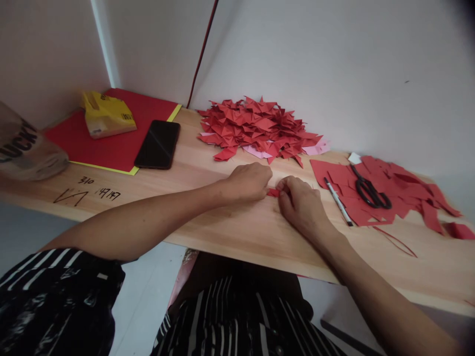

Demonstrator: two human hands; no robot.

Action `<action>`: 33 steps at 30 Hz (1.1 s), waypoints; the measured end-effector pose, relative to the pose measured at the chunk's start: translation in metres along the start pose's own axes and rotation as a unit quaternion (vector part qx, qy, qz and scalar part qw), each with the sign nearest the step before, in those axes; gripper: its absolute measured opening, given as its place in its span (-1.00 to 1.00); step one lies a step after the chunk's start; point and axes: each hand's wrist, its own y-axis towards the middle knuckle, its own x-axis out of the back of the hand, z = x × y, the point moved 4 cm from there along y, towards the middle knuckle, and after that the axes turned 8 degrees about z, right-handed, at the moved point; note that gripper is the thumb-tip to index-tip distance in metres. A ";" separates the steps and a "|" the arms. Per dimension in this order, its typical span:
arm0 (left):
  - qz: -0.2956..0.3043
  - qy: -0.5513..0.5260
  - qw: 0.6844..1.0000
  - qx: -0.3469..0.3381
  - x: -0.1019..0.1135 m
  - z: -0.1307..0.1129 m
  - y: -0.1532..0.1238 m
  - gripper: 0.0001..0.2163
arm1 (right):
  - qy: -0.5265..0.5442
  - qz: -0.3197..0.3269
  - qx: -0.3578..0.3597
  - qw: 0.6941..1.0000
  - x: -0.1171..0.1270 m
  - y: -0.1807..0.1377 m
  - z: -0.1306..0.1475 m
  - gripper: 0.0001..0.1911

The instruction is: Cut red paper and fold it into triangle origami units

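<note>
Red paper [273, 192] lies between the left hand [250, 181] and right hand [301, 201], both pinching its ends.

On the left of the table [208, 230], a yellow packet [111, 116] sits on a large red sheet [150, 102] with a yellow sheet [174, 113] showing along its edges. A black phone [158, 145] lies screen up, partly over the red sheet's right side. A clear container [35, 165] lettered "LUCKY" is at the far left. Handwritten numbers [107, 194], including 310, mark the wood nearby. A dark red cord [203, 54] runs up the pale wall [352, 74].
</note>
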 end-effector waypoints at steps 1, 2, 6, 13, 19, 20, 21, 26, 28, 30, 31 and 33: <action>0.001 0.002 1.000 -0.001 0.000 0.000 0.000 -0.88 | -0.003 0.002 -0.007 1.000 0.000 0.001 0.001 -0.83; 0.001 0.004 1.000 -0.002 0.000 0.000 0.000 -0.88 | -0.009 0.004 -0.013 1.000 0.000 0.002 0.003 -0.82; 0.000 0.010 1.000 -0.007 0.000 0.000 0.000 -0.86 | -0.053 0.005 -0.019 0.998 -0.003 0.005 0.004 -0.85; 0.003 0.019 1.000 -0.008 0.000 -0.001 -0.002 -0.90 | 0.000 -0.001 0.002 1.000 -0.002 -0.002 -0.005 -0.86; -0.040 0.001 0.998 -0.046 -0.002 0.009 -0.002 -0.86 | 0.173 0.015 0.032 0.984 0.006 -0.002 -0.011 -0.79; -0.045 0.001 0.998 -0.052 -0.003 0.010 -0.001 -0.85 | 0.180 0.011 0.035 0.983 0.007 -0.001 -0.012 -0.79; -0.056 0.003 0.997 -0.056 -0.003 0.011 0.000 -0.84 | 0.182 0.006 0.034 0.983 0.008 0.000 -0.014 -0.79; -0.127 0.010 0.988 -0.087 0.003 0.008 0.000 -0.85 | 0.204 -0.008 0.010 0.979 0.011 0.007 -0.021 -0.86; -0.154 -0.006 0.983 -0.098 0.008 0.006 -0.001 -0.84 | 0.221 0.001 0.004 0.975 0.015 0.011 -0.020 -0.86; -0.177 -0.050 0.978 -0.096 0.012 0.006 -0.001 -0.85 | 0.223 0.007 0.014 0.975 0.022 0.016 -0.017 -0.85; -0.182 -0.083 0.976 -0.090 0.014 0.007 -0.001 -0.85 | 0.218 0.009 0.023 0.976 0.025 0.018 -0.015 -0.85; -0.171 -0.167 0.967 -0.083 0.015 0.010 0.001 -0.87 | 0.201 0.015 0.044 0.979 0.031 0.023 -0.010 -0.84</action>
